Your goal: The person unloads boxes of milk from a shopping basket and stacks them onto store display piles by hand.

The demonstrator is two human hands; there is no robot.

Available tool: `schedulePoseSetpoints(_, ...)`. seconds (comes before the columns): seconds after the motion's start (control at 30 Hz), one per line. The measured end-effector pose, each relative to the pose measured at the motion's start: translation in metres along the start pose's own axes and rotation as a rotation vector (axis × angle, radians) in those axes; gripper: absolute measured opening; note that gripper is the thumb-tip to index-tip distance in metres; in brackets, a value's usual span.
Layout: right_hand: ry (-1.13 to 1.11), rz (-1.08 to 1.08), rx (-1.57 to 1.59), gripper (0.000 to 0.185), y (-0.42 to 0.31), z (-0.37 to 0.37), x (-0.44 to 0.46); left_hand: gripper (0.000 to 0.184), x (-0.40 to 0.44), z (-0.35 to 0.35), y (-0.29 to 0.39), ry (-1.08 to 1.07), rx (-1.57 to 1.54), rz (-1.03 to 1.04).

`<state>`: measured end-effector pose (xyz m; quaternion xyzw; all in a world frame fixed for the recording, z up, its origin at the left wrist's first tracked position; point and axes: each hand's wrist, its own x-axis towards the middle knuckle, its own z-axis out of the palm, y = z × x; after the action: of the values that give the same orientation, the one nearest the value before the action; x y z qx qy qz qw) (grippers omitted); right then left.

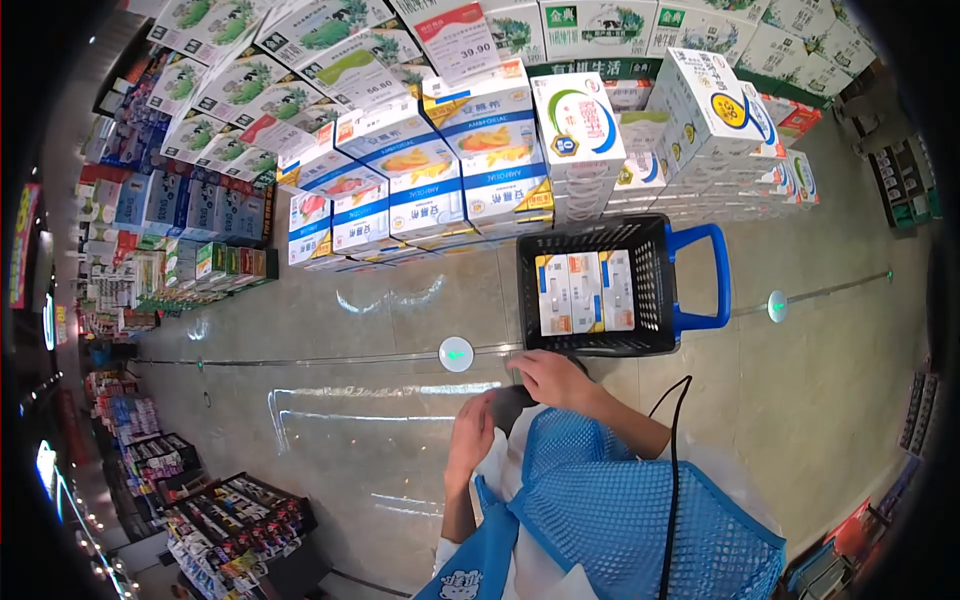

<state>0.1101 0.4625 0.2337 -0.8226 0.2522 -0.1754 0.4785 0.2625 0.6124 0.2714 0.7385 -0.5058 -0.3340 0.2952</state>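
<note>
My left hand (472,432) is low in front of my body, its fingers curled together; anything inside them is hidden. Just right of it, my right hand (558,382) has bent fingers held apart, and I see nothing in them. Beneath both hands is a dark shape, perhaps a shoe. Beyond my right hand, a black shopping basket (655,262) with a blue handle (715,275) is on the floor. Inside it lie white cartons (584,291) with blue and orange marks. Neither hand touches the basket.
Ahead are stacked boxes of Ambrosial yogurt (427,185) and white milk boxes (578,120), with price cards (458,42) above. Shelves (195,210) stand at left and a snack display (235,525) at lower left. Round floor lights (456,354) dot the grey floor (380,320).
</note>
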Motion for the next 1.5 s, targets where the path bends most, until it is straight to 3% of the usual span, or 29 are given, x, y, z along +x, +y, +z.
schedulePoseSetpoints(0.2,0.047,0.150,-0.014,0.026,-0.011,0.013,0.024,0.024,0.041,-0.032,-0.031,-0.088,-0.025,0.051)
schedulePoseSetpoints(0.33,0.154,0.167,-0.095,0.024,-0.014,0.034,0.034,0.033,0.075,-0.059,-0.064,-0.194,-0.042,0.104)
schedulePoseSetpoints(0.43,0.306,0.302,-0.097,0.024,-0.033,0.050,0.053,0.048,0.100,-0.087,-0.082,-0.272,-0.053,0.244)
schedulePoseSetpoints(0.57,0.295,0.394,-0.105,0.026,-0.048,0.104,0.088,0.050,0.126,-0.151,-0.098,-0.342,0.016,0.396)
schedulePoseSetpoints(0.7,0.160,0.336,-0.096,0.027,-0.091,0.142,0.138,0.045,0.138,-0.204,-0.143,-0.350,0.006,0.416)
schedulePoseSetpoints(0.8,0.217,0.391,-0.082,0.025,-0.110,0.157,0.158,0.038,0.149,-0.231,-0.185,-0.354,-0.029,0.462)
schedulePoseSetpoints(0.97,0.370,0.469,-0.120,0.024,-0.119,0.162,0.154,0.031,0.171,-0.247,-0.223,-0.383,0.060,0.319)
schedulePoseSetpoints(1.2,0.504,0.589,-0.091,0.024,-0.107,0.164,0.155,0.032,0.210,-0.232,-0.175,-0.524,0.180,0.307)
schedulePoseSetpoints(1.37,0.515,0.490,0.206,0.021,-0.093,0.145,0.168,0.037,0.233,-0.203,-0.144,-0.699,0.179,0.548)
schedulePoseSetpoints(1.5,0.619,0.551,0.191,0.022,-0.068,0.116,0.168,0.041,0.250,-0.173,-0.115,-0.803,0.265,0.577)
